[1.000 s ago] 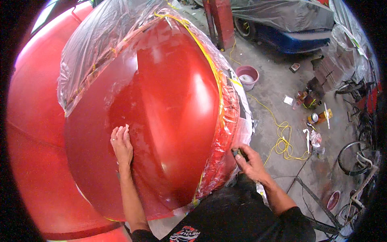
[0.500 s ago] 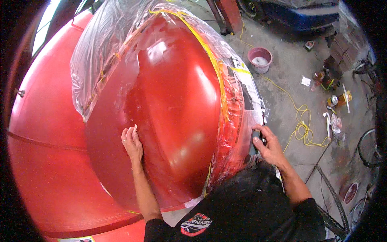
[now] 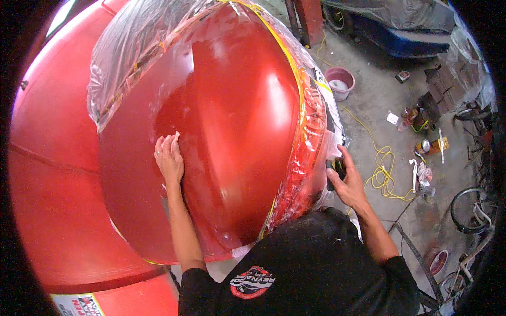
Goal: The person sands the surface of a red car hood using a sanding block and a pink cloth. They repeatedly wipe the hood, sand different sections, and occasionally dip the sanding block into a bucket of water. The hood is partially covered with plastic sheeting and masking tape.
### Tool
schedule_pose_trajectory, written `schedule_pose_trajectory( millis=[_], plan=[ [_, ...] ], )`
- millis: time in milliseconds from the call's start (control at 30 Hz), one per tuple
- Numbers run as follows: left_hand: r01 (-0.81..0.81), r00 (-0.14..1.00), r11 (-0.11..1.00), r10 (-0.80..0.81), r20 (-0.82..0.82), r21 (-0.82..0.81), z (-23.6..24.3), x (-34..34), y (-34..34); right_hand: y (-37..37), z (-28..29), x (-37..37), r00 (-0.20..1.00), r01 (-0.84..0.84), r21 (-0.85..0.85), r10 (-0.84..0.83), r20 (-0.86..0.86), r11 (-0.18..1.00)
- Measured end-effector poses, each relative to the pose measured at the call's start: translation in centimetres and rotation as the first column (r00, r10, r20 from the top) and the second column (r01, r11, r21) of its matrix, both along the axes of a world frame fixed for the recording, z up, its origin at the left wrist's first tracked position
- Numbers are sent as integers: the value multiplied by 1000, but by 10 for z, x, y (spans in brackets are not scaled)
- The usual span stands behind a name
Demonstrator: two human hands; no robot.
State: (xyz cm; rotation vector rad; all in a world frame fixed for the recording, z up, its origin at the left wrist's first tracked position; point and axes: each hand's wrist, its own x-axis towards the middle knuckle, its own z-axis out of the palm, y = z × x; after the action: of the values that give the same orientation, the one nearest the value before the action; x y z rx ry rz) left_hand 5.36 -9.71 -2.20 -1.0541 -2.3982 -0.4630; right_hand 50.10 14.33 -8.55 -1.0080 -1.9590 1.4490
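My left hand (image 3: 169, 160) is on the red panel (image 3: 237, 131), fingers bent over a small white piece of paper or cloth (image 3: 177, 135) at its duller, smeared left part. My right hand (image 3: 347, 180) is at the masked right edge, gripping a dark, block-like object (image 3: 331, 179), partly hidden by the fingers. Clear plastic sheet (image 3: 126, 47) covers the panel's upper-left border, and yellow tape (image 3: 289, 66) with crinkled plastic runs down its right border.
More red bodywork (image 3: 52, 200) is at left. On the concrete floor are a pink bucket (image 3: 348, 88), a coiled yellow cord (image 3: 385, 174), cans (image 3: 422, 147) and scattered scraps. A blue car (image 3: 395, 39) under plastic stands behind; bicycles (image 3: 464, 210) line the right.
My left hand has moved upward on the panel, still on the white piece. My right hand has moved up along the masked edge with the dark object. The view has shifted slightly.
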Motion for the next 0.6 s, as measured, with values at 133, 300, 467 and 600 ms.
schedule_pose_trajectory(
  millis=[133, 300, 467, 600],
  plan=[
    [-21, 999, 1000, 20, 26, 5, 2, 0, -3, -16, 3, -11, 998, -57, 35, 58, -28, 998],
    [-25, 1000, 1000, 25, 17, -13, 5, 4, -2, -35, 0, -18, 998, -54, 16, 55, -37, 998],
    [-54, 998, 998, 54, -22, 31, -7, -4, -7, -41, 8, -34, 992, -105, 547, 125, 2, 831],
    [-77, 995, 980, 65, 71, 183, 3, 15, 8, -32, 25, -54, 991, -112, 560, 137, -3, 821]
  ],
)
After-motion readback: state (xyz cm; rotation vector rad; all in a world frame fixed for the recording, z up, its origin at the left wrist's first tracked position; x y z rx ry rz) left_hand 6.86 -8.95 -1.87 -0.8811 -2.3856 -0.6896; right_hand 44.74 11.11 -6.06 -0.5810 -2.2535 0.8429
